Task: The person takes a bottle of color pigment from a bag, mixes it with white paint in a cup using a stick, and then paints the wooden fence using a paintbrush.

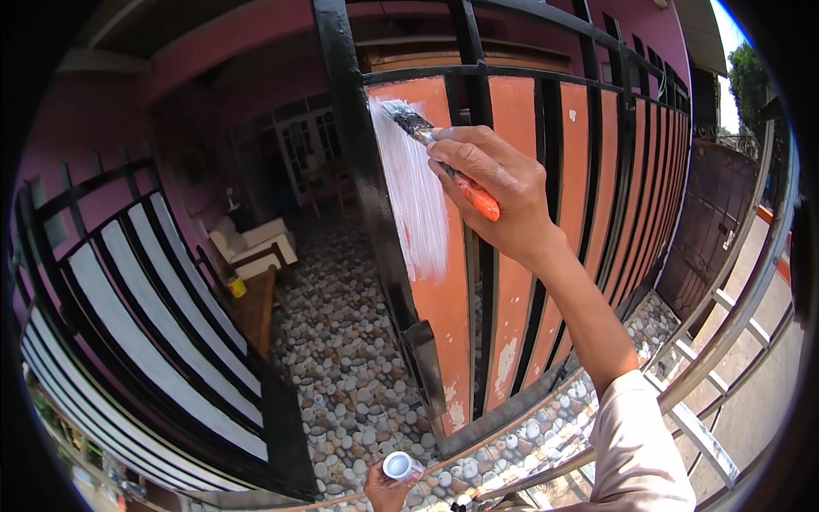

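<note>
My right hand (490, 175) is closed round a paintbrush (416, 128) with an orange-tipped handle. Its bristles touch the top of an orange gate panel (444, 316), beside the black frame post. A streaky patch of white paint (414, 205) covers the upper left part of that panel. Low in the view, my left hand (388, 488) holds a small cup (397, 465) with white or pale paint inside. Lower on the panel, the orange coat is chipped in places.
More orange panels (512, 282) between black bars run to the right. White panels (128, 282) fill another gate section at left. Behind are a pebble-patterned floor (350, 341), a wooden bench (256, 311) with a yellow container (236, 288), and a cream sofa (252, 243). A metal railing (717, 341) curves at right.
</note>
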The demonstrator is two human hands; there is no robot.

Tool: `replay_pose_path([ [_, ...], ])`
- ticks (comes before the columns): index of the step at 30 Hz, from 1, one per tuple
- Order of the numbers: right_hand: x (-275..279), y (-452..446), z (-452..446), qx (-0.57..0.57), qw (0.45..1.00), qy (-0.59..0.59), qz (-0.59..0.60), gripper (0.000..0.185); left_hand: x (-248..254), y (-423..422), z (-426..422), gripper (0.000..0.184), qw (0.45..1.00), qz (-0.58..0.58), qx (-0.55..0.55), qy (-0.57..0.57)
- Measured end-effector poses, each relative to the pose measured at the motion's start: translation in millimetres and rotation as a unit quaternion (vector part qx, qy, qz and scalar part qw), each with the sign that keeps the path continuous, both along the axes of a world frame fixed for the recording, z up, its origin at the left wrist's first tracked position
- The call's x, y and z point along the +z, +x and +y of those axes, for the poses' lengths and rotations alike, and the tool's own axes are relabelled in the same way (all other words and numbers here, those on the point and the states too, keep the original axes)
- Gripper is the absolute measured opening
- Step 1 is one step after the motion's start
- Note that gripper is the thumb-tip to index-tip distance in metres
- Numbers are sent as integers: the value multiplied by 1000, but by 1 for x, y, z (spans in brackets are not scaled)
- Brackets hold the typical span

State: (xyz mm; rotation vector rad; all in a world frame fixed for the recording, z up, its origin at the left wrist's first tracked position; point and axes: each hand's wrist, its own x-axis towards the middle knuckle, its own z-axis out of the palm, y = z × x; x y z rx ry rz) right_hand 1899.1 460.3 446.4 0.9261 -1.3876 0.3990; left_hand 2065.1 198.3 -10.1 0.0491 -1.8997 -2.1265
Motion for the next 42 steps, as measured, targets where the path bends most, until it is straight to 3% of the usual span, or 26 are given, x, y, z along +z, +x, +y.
replay_pose_path([
  [5, 15, -1, -3, -14, 1000, 14, 16, 30, 6, 0, 3, 57, 1000, -7, 2, -4],
  [8, 5, 4, 1, -52, 996, 62, -46, 29, 1, -1, 4, 57, 1000, -2, 0, 11],
  [16, 19, -6, 5, 15, 1000, 23, -4, 30, -8, -4, 1, 56, 1000, 6, -13, 13],
  [21, 2, 3, 7, -14, 998, 55, -38, 29, -7, -6, 3, 55, 1000, -8, -15, -12],
  [27, 15, -2, 1, -3, 1000, 22, 22, 27, 10, -3, 9, 54, 999, -31, -14, 3],
  [32, 4, 14, 7, -36, 991, 91, -90, 25, 11, -3, 11, 55, 999, -33, -16, 2],
  [38, 23, -3, 16, 5, 1000, 9, 18, 26, 13, -1, 10, 56, 999, -39, -10, -1],
  [42, 6, -1, 25, -28, 995, 62, -70, 23, 14, -1, 11, 56, 1000, -25, -7, 8],
])
